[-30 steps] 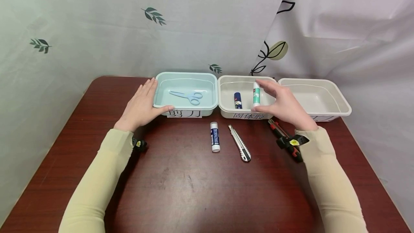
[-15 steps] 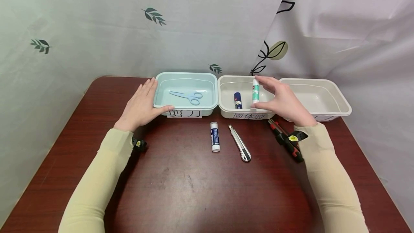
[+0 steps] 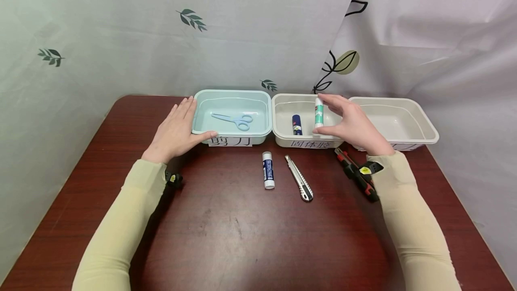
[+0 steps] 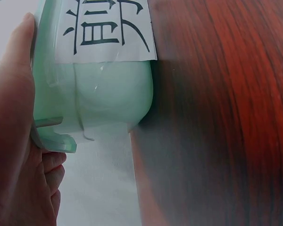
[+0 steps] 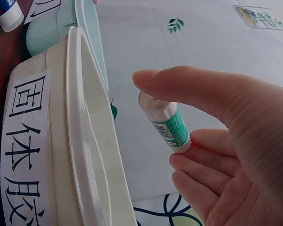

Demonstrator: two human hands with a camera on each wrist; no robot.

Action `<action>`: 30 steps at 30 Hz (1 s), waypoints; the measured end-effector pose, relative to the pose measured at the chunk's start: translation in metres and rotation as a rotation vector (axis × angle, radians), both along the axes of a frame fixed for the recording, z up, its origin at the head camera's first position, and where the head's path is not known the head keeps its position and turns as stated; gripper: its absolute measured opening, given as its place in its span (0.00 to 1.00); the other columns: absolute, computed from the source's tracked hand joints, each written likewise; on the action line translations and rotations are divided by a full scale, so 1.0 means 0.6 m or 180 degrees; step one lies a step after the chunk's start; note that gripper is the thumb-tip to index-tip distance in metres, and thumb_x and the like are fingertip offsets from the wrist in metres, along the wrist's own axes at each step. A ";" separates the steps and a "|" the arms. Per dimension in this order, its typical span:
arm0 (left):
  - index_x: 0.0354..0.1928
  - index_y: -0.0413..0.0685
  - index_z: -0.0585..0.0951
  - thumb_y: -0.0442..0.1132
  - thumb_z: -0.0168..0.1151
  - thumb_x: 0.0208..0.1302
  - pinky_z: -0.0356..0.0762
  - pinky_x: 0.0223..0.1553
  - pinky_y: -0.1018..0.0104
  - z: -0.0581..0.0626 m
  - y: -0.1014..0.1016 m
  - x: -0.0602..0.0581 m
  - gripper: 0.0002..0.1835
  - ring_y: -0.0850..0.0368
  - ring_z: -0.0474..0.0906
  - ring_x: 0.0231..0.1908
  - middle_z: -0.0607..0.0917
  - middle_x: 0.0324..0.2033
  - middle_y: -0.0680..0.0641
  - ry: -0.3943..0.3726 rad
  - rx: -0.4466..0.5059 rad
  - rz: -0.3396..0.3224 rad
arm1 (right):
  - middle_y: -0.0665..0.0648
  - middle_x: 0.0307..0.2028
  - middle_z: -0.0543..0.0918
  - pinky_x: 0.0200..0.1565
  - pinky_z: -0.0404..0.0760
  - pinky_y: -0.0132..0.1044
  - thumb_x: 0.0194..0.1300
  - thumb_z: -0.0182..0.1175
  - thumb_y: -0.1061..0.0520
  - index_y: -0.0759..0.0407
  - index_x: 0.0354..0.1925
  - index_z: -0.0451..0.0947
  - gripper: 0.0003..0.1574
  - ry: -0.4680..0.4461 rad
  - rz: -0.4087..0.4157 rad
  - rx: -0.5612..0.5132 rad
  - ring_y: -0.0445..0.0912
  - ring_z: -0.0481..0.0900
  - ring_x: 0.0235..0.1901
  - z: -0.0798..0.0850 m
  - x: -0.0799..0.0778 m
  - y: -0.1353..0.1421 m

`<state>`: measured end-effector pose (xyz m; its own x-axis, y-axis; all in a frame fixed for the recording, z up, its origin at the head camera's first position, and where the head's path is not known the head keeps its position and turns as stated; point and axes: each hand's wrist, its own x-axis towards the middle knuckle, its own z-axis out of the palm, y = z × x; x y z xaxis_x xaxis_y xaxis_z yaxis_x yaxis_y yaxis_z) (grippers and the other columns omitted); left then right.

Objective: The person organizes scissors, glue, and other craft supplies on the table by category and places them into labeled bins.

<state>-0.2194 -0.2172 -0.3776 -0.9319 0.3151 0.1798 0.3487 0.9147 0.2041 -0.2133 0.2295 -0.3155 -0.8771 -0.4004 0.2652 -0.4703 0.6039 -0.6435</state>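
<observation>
In the head view, my right hand (image 3: 355, 124) pinches a green-and-white glue stick (image 3: 319, 113) end to end between thumb and fingertips. It holds the stick over the middle, beige bin (image 3: 282, 138), where a dark blue glue stick (image 3: 296, 125) lies. The right wrist view shows the thumb on one end of the green glue stick (image 5: 170, 127) and fingertips at the other. My left hand (image 3: 173, 131) rests at the left front corner of the light blue bin (image 3: 264, 134), thumb along the front rim, fingers on the left side. Light blue scissors (image 3: 234, 121) lie inside that bin.
On the table (image 3: 226, 237) in front of the bins lie a blue-and-white glue stick (image 3: 268, 170), a silver utility knife (image 3: 299, 178) and a red-and-black utility knife (image 3: 355, 175) partly below my right wrist. Another beige bin (image 3: 430, 134) stands at the right. A patterned curtain (image 3: 226, 57) hangs behind.
My right hand has risen slightly with the green glue stick and shifted a little left, still over the middle bin. My left hand has stayed in place.
</observation>
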 end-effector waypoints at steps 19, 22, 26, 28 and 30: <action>0.72 0.38 0.43 0.77 0.46 0.53 0.36 0.68 0.53 -0.001 0.000 0.001 0.60 0.50 0.38 0.70 0.45 0.71 0.41 0.0007 0.0025 -0.0019 | 0.56 0.61 0.68 0.61 0.65 0.39 0.44 0.77 0.54 0.58 0.66 0.64 0.53 -0.0251 -0.0064 0.0059 0.55 0.67 0.60 -0.015 -0.030 0.003; 0.72 0.38 0.43 0.77 0.46 0.53 0.35 0.68 0.54 -0.001 0.000 0.001 0.60 0.49 0.38 0.70 0.45 0.71 0.42 0.0008 0.0033 -0.0025 | 0.57 0.61 0.68 0.61 0.65 0.41 0.44 0.77 0.56 0.59 0.66 0.64 0.53 -0.0289 -0.0067 0.0071 0.56 0.67 0.60 -0.022 -0.036 0.006; 0.72 0.38 0.43 0.77 0.46 0.52 0.33 0.68 0.55 -0.002 0.000 0.000 0.60 0.50 0.38 0.70 0.43 0.72 0.43 -0.0007 0.0038 -0.0016 | 0.57 0.61 0.67 0.61 0.65 0.41 0.44 0.76 0.58 0.59 0.66 0.64 0.53 -0.0326 -0.0086 0.0092 0.54 0.67 0.60 -0.031 -0.042 0.008; 0.72 0.39 0.43 0.77 0.46 0.52 0.33 0.68 0.55 -0.003 0.000 0.000 0.60 0.50 0.38 0.70 0.43 0.72 0.44 -0.0006 0.0040 -0.0012 | 0.57 0.61 0.67 0.61 0.65 0.41 0.44 0.76 0.59 0.59 0.67 0.63 0.53 -0.0341 -0.0095 0.0094 0.54 0.67 0.60 -0.034 -0.045 0.009; 0.72 0.39 0.43 0.77 0.46 0.52 0.33 0.68 0.55 -0.003 0.000 0.000 0.60 0.49 0.38 0.70 0.43 0.72 0.44 -0.0006 0.0049 -0.0011 | 0.58 0.61 0.67 0.61 0.65 0.41 0.44 0.76 0.60 0.60 0.67 0.63 0.53 -0.0353 -0.0097 0.0088 0.54 0.67 0.60 -0.037 -0.048 0.010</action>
